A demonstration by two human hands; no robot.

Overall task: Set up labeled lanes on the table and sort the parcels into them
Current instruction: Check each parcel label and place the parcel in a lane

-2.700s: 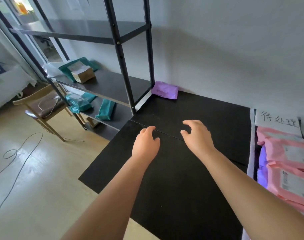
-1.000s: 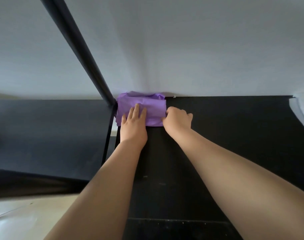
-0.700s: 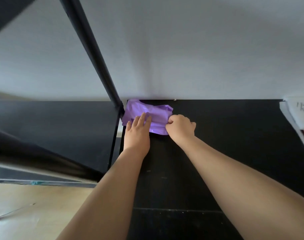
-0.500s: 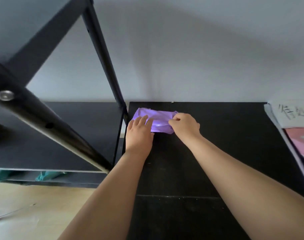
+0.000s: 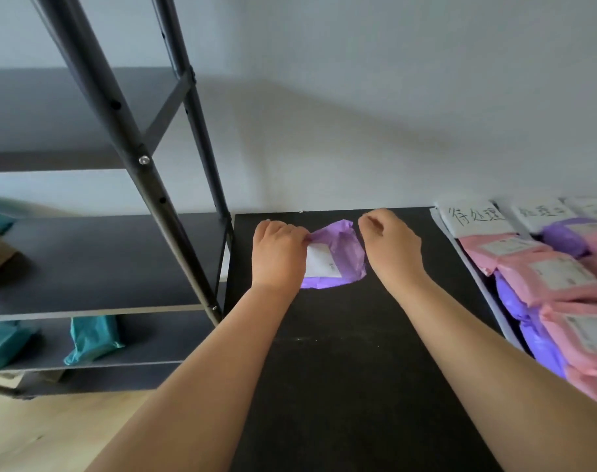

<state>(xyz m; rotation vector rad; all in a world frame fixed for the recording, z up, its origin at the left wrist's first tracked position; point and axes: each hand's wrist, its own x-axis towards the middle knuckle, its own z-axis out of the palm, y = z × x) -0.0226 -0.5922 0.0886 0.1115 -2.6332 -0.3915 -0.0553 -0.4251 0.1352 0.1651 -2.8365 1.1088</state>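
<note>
**Gripping the purple parcel (image 5: pixel 346 253) at the rear of the table (image 5: pixel 324 369)**

The purple parcel is a soft, crinkled plastic mailer, roughly rectangular, with glossy folds along its edges. A flat white rectangular label (image 5: pixel 320 264) faces up on it. The parcel sits near the rear left corner of the table, close to the pale wall. The table top is matte black and flat. Whether the parcel's lower edge rests on the table cannot be told.

The left hand (image 5: pixel 278 253) has its fingers curled round the parcel's upper left edge and covers part of the label. The right hand (image 5: pixel 389 247) is just beside the parcel's right edge, fingers bent inward. Whether it holds the plastic cannot be told. The parcel lies between the two hands.

Along the table's right side, white paper lane signs (image 5: pixel 474 216) carry handwritten characters. Below them lie overlapping pink parcels (image 5: pixel 545 277) and purple ones (image 5: pixel 513 294), all smooth padded mailers with white labels.

Left of the table stands a dark metal shelf rack (image 5: pixel 137 155) with perforated uprights. A wrinkled teal parcel (image 5: pixel 92 338) lies on a lower shelf.
</note>
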